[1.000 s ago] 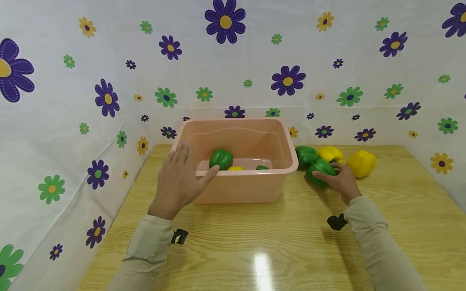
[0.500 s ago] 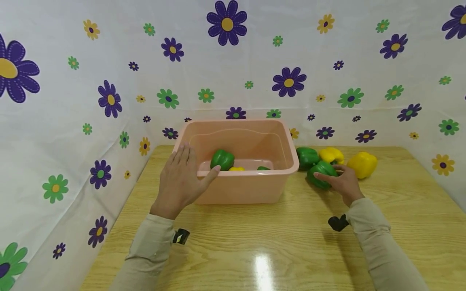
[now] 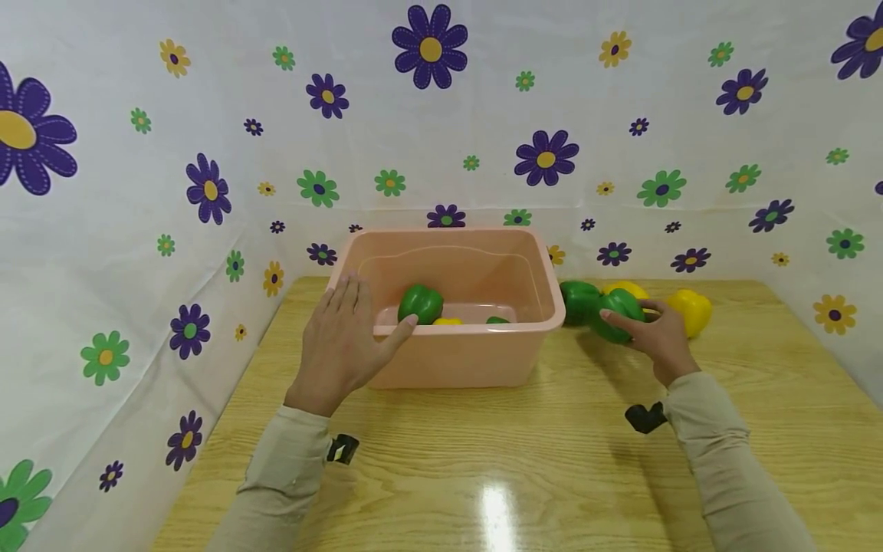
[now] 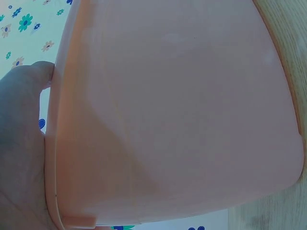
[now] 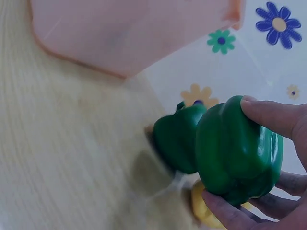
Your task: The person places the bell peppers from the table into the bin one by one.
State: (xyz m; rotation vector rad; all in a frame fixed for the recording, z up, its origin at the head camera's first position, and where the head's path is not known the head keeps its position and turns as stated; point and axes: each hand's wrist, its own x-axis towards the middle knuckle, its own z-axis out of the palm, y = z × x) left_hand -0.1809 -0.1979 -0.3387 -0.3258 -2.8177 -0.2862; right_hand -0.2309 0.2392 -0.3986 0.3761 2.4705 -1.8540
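The right hand (image 3: 658, 337) grips a green pepper (image 3: 618, 313) just above the surface (image 3: 524, 452). The left hand (image 3: 341, 345), fingers spread, rests on the pink tub (image 3: 476, 356) at its near-left corner.

A glossy green pepper (image 3: 618, 314) is gripped by the right hand (image 3: 658, 337), with a second green pepper (image 3: 578, 300) and two yellow peppers (image 3: 692, 308) seen beside it on the pale, light-grained wooden table (image 3: 552, 460). The pale peach-pink tub (image 3: 455, 356), touched by the left hand (image 3: 341, 345), is seen to hold green and yellow peppers. A white backdrop (image 3: 207, 115) is patterned with purple, green and yellow flowers, and beige sleeves (image 3: 724, 452) are worn.
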